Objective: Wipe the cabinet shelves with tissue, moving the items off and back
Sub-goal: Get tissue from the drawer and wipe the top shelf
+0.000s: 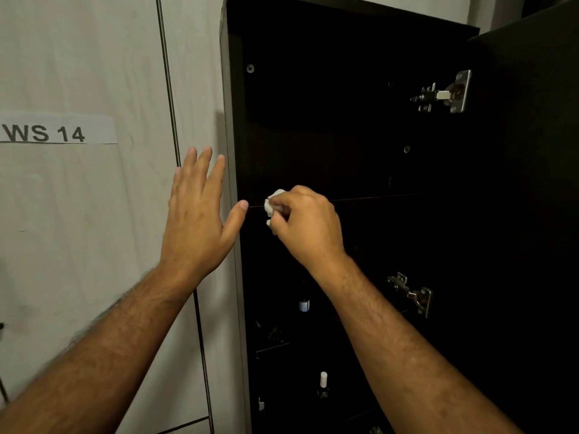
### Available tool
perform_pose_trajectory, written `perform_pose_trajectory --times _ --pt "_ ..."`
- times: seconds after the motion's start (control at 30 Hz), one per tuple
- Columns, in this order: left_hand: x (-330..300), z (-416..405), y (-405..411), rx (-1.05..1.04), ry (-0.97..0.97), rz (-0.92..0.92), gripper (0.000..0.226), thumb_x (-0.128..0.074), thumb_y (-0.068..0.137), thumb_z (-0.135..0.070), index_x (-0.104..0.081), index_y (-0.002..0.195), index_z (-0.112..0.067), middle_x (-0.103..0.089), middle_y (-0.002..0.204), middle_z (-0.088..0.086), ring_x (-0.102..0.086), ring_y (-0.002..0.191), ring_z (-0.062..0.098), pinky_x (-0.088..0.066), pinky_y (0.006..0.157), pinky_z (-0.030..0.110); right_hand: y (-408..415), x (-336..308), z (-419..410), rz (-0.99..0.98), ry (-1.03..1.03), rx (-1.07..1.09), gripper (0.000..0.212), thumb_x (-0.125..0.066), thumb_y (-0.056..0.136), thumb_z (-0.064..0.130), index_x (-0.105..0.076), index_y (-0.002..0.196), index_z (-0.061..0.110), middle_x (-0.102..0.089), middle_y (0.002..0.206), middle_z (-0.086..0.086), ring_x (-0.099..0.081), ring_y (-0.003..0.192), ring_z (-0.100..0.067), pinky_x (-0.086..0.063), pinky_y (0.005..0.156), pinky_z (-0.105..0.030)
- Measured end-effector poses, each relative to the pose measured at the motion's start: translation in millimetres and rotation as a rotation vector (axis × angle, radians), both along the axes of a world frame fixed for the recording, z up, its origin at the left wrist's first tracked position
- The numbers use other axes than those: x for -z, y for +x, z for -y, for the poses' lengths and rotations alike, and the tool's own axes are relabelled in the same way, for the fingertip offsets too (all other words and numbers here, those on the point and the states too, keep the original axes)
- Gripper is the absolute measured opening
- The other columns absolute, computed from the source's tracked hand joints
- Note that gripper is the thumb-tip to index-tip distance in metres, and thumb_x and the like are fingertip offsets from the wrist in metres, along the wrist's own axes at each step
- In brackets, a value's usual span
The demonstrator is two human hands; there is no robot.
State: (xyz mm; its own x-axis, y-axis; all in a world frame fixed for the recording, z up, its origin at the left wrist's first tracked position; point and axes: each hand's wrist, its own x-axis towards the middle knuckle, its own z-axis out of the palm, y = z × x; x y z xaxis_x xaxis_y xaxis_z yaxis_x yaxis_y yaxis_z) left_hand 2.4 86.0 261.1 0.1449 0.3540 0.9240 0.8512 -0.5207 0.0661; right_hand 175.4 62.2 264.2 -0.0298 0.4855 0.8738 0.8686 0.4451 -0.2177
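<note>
A tall dark cabinet (360,136) stands open, its inside very dim. My right hand (308,223) grips a crumpled white tissue (273,203) against the front edge of a shelf (376,198) near its left end. My left hand (200,211) is spread with straight fingers beside the cabinet's left side panel, the thumb tip at the shelf's edge. Lower shelves hold a small dark bottle with a white label (304,303) and a bottle with a white cap (323,383). Other small items down there are too dark to make out.
The open cabinet door (529,183) hangs at the right on two metal hinges (445,93). A pale tiled wall (94,214) at the left carries a paper label reading "WS 14" (56,131).
</note>
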Motion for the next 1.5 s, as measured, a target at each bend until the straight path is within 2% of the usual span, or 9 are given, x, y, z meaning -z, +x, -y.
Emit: perform_pose_trajectory --times 0.07,0.17,0.47,0.67,0.77,0.9,1.17,1.3,1.5 --pt "-2.3 0.4 5.4 -0.005 0.004 -0.006 0.069 -0.043 0.096 -0.046 -0.022 0.153 -0.012 -0.015 0.162 0.008 -0.001 0.151 0.020 -0.001 0.121 0.036 24.0 -7.4 -1.3 -0.008 -0.071 0.019 0.018 -0.065 0.087 0.026 -0.072 0.104 0.027 -0.057 0.090 0.016 -0.056 0.081 -0.001 -0.049 0.066 -0.020" --pt "-6.1 0.0 16.6 -0.005 0.007 -0.004 0.069 -0.043 0.095 -0.047 -0.023 0.153 -0.014 -0.016 0.162 0.008 -0.003 0.151 0.021 -0.003 0.121 0.038 67.2 -12.5 -4.8 -0.059 -0.138 0.083 0.017 -0.067 0.086 0.027 -0.072 0.102 0.028 -0.057 0.091 0.017 -0.059 0.084 -0.002 -0.054 0.070 -0.024" --pt "-8.8 -0.1 59.4 -0.032 0.103 0.033 0.070 -0.050 0.095 -0.039 -0.024 0.152 -0.009 -0.008 0.162 0.016 0.000 0.150 0.032 -0.009 0.121 0.052 177.8 -15.2 -15.7 -0.145 -0.169 0.356 0.015 -0.067 0.089 0.024 -0.072 0.104 0.022 -0.069 0.103 0.005 -0.065 0.093 -0.011 -0.054 0.070 -0.028" --pt "-0.6 0.1 91.7 -0.030 0.079 0.000 0.070 -0.057 0.095 -0.035 -0.027 0.151 -0.007 -0.009 0.162 0.016 0.001 0.150 0.030 -0.005 0.122 0.048 210.9 -6.5 -15.4 -0.187 -0.138 0.421 0.016 -0.056 0.091 0.007 -0.071 0.086 0.012 -0.067 0.086 -0.005 -0.066 0.072 -0.019 -0.059 0.064 -0.036" --pt "8.4 1.2 104.5 -0.027 0.058 -0.027 0.071 -0.057 0.094 -0.036 -0.026 0.151 -0.007 -0.011 0.162 0.016 0.002 0.150 0.029 -0.005 0.122 0.048 196.8 5.8 -3.5 -0.214 -0.038 0.330 0.017 -0.058 0.090 0.012 -0.073 0.098 0.017 -0.066 0.097 -0.001 -0.064 0.084 -0.016 -0.054 0.071 -0.029" --pt "28.8 10.5 111.2 -0.026 0.011 -0.054 0.072 -0.057 0.094 -0.038 -0.025 0.151 -0.008 -0.011 0.162 0.014 0.003 0.151 0.026 -0.003 0.122 0.046 158.5 33.2 6.4 -0.200 0.014 0.083 0.016 -0.063 0.085 0.015 -0.073 0.096 0.022 -0.063 0.088 0.011 -0.060 0.077 -0.005 -0.052 0.066 -0.022" --pt "116.1 58.9 66.2 -0.086 -0.179 -0.046 0.075 -0.049 0.093 -0.043 -0.019 0.154 -0.010 -0.006 0.163 0.011 0.006 0.151 0.024 -0.004 0.122 0.045 81.5 115.7 21.5 -0.273 -0.198 -0.351 0.017 -0.066 0.085 0.012 -0.073 0.098 0.021 -0.061 0.085 0.013 -0.059 0.074 -0.004 -0.050 0.063 -0.017" --pt "167.4 88.4 19.3 -0.225 -0.323 -0.020 0.075 -0.046 0.094 -0.046 -0.017 0.154 -0.010 -0.004 0.163 0.011 0.008 0.150 0.024 -0.002 0.122 0.043 29.5 167.4 29.3 -0.232 -0.285 -0.485 0.018 -0.065 0.084 0.006 -0.073 0.096 0.015 -0.063 0.086 0.008 -0.059 0.071 -0.003 -0.049 0.064 -0.013" --pt "241.0 138.4 -67.8 -0.454 -0.502 0.049 0.074 -0.049 0.095 -0.047 -0.024 0.151 -0.006 -0.011 0.162 0.015 0.000 0.150 0.029 -0.010 0.121 0.048 -55.7 240.3 50.3 -0.231 -0.538 -0.744 0.012 -0.068 0.083 0.006 -0.071 0.086 0.016 -0.058 0.091 0.007 -0.062 0.068 -0.004 -0.051 0.060 -0.015"
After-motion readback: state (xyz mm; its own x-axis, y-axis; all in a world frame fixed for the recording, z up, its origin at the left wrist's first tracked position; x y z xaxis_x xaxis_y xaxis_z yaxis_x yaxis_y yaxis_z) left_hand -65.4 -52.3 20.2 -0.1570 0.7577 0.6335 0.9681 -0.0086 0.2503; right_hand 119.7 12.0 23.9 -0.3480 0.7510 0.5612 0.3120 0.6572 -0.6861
